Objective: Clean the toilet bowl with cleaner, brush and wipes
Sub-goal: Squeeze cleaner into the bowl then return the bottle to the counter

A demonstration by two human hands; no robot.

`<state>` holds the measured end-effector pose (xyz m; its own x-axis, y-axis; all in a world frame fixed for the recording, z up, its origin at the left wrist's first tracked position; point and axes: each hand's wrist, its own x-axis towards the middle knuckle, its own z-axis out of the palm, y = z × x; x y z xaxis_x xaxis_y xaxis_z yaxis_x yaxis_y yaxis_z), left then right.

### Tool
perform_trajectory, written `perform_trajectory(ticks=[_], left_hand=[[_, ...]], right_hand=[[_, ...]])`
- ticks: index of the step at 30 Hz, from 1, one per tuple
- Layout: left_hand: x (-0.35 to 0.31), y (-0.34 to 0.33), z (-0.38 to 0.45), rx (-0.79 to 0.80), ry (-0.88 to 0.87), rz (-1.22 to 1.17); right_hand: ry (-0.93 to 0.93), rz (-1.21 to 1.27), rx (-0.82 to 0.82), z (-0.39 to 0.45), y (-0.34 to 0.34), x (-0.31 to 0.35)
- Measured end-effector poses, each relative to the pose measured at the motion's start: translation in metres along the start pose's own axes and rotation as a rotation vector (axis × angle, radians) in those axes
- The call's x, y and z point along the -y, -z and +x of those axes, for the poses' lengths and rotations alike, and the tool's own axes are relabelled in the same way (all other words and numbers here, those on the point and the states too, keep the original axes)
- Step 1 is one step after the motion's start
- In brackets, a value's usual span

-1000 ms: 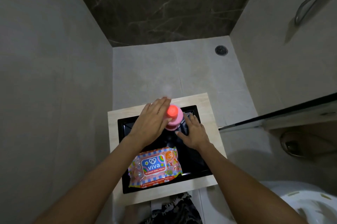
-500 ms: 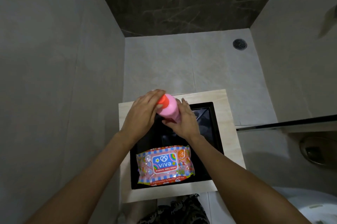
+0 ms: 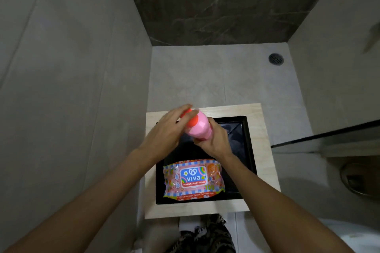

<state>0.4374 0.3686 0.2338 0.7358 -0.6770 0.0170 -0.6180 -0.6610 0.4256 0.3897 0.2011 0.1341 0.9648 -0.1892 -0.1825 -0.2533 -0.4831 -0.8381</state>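
Head view: the left hand (image 3: pixel 164 131) lies over the red cap (image 3: pixel 192 120) of the pink bottle (image 3: pixel 200 129), fingers curved about it, reaching toward one o'clock. The bottle tilts, cap toward ten o'clock, above the black tray (image 3: pixel 249 145). The right hand (image 3: pixel 213 141) grips the bottle's lower body from four o'clock, hiding its base. At six o'clock of the bottle, the wipes pack (image 3: pixel 193 178) lies flat in the tray, which sits on a pale stand (image 3: pixel 265 150). Motion blurs the left fingers, so their hold on the cap is hard to make out. At the far right the toilet (image 3: pixel 353 238) is cut off by the frame edge.
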Motion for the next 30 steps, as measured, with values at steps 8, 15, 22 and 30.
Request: perform_trajectory(ticks=[8, 15, 22, 30], left_hand=[[-0.07, 0.048, -0.004, 0.028, -0.205, -0.004], [-0.139, 0.025, 0.002, 0.14, -0.414, -0.053], [-0.245, -0.016, 0.012, 0.328, -0.539, -0.063], [-0.359, -0.079, 0.004, 0.418, -0.718, -0.049]], right_hand=[[-0.065, 0.014, -0.117, -0.078, 0.064, 0.034], [-0.187, -0.021, -0.284, -0.172, 0.122, 0.017], [-0.335, 0.036, -0.468, -0.267, 0.17, -0.023], [-0.444, 0.021, -0.586, -0.37, 0.217, -0.091]])
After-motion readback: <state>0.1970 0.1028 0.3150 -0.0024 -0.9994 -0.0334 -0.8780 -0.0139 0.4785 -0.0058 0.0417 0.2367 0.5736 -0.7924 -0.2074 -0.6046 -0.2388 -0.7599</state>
